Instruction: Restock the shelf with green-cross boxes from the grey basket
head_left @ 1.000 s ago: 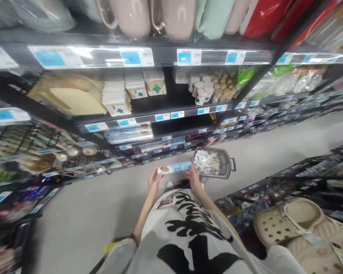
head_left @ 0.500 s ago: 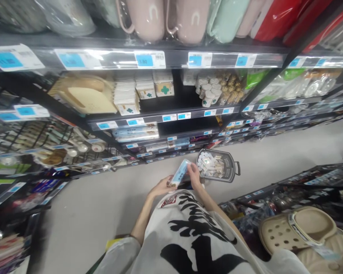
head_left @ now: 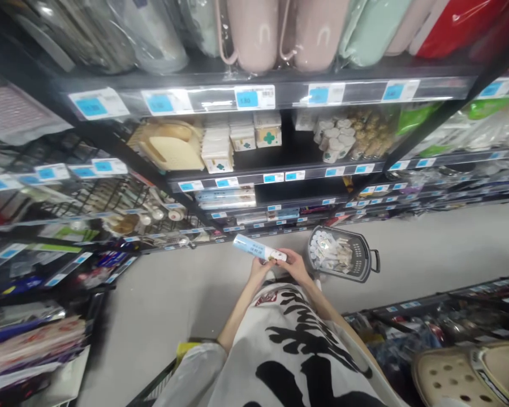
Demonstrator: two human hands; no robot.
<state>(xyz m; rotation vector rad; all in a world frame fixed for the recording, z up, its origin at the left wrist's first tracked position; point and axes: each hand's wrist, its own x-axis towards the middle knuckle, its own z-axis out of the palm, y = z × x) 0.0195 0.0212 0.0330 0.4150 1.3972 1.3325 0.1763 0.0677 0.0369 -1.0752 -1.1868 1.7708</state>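
Between black shop shelves [head_left: 294, 160], over a pale grey floor [head_left: 156, 311]: one person, two bare hands, one item. The long, slim, blue-and-white printed package [head_left: 254, 248] is held out before the white shirt with black lettering [head_left: 244, 356], blue end to the left, slightly raised.

Left hand [head_left: 263, 270]: fingers curled, pinching the package near its white end. Right hand [head_left: 294, 264]: fingers bent on that same end, close beside the left. The blue end has no hand on it.

To the right, near but apart from the right hand, a dark grey plastic basket with perforated sides [head_left: 363, 255] sits on the floor, partly filled with white round-ended packs [head_left: 318, 243]. Similar blue-and-white long packages [head_left: 227, 196] lie stacked on a shelf ahead.

Step in hand, as I judge it: handling the package by one end, perhaps turning or checking it. A next move would call for a secure grip there, since the free end could swing. Finer print unreadable.
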